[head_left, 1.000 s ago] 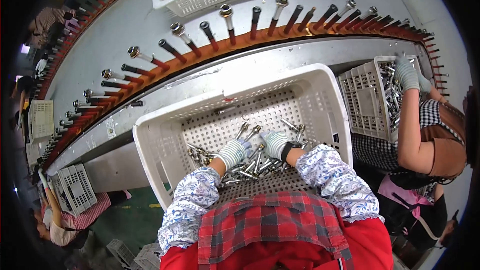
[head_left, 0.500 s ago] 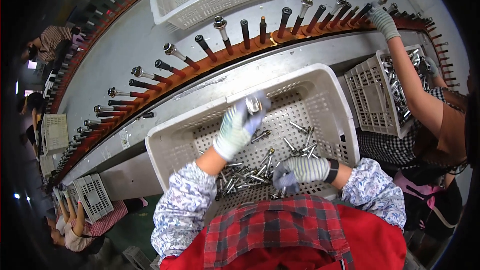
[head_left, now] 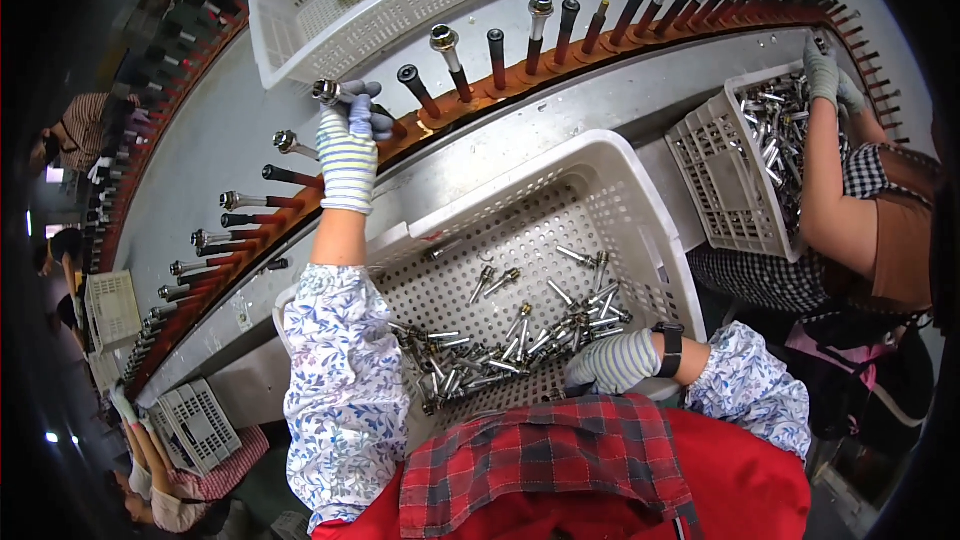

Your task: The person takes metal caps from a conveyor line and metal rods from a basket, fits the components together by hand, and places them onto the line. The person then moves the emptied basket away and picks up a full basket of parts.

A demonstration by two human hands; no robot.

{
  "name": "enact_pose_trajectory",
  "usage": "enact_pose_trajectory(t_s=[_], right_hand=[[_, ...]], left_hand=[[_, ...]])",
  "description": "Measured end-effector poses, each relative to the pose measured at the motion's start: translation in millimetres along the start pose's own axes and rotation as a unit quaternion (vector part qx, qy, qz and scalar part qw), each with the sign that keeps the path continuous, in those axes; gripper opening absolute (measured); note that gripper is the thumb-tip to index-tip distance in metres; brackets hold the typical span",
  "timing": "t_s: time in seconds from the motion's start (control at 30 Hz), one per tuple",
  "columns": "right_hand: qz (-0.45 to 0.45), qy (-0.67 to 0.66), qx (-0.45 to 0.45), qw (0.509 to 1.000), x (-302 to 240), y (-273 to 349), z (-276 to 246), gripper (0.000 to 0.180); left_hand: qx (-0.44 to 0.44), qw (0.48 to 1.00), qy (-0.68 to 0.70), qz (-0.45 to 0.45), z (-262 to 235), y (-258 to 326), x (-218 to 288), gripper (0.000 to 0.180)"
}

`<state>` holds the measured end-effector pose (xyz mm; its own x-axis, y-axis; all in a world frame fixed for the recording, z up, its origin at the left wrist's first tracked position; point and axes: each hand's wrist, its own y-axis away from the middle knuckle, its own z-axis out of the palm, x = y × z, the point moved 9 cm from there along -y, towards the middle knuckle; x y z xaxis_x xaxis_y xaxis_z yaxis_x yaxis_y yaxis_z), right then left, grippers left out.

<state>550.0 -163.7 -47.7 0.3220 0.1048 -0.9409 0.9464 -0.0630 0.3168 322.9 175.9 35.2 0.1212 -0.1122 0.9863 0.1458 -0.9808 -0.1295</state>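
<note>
Grey bench (head_left: 215, 130): white crate (head_left: 650, 240) holds metal fittings (head_left: 515, 345); left fingers (head_left: 361, 116) grip fitting (head_left: 327, 92), right fingers (head_left: 584, 370): can't tell.

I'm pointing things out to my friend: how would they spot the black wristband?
Find the big pale basket holding silvery fittings, in front of the person in red. Near its close right side is the right hand in a striped glove; the black wristband circles that wrist. It's dark between pale glove and floral sleeve; the left wrist is bare.

Factory workshop: peg-lined track (head_left: 515, 83), co-workers (head_left: 842, 225), parts crates (head_left: 642, 225).
</note>
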Motion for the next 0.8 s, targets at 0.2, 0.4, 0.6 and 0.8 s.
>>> enact_pose_trajectory(t_s=[0.2,0.4,0.6,0.8], right_hand=[[-0.050,-0.125,0.204,0.970,-53.8,-28.3,-81.5,0.037],[-0.062,-0.335,0.527,0.778,-44.8,29.6,-188.1,0.036],[-0.209,-0.205,0.665,0.688,-48.5,26.4,-273.1,0.028],[-0.231,-0.143,0.688,0.673,-47.8,-18.8,-336.6,0.023]], left_hand=[[-0.025,0.989,-0.137,-0.053,-57.2,4.5,-38.8,0.023],[0.113,0.909,-0.280,0.286,-61.8,125.7,26.7,0.038],[-0.260,0.865,-0.426,0.048,18.7,239.7,-118.8,0.045],[-0.357,0.791,-0.472,-0.159,8.6,265.8,-242.5,0.045]])
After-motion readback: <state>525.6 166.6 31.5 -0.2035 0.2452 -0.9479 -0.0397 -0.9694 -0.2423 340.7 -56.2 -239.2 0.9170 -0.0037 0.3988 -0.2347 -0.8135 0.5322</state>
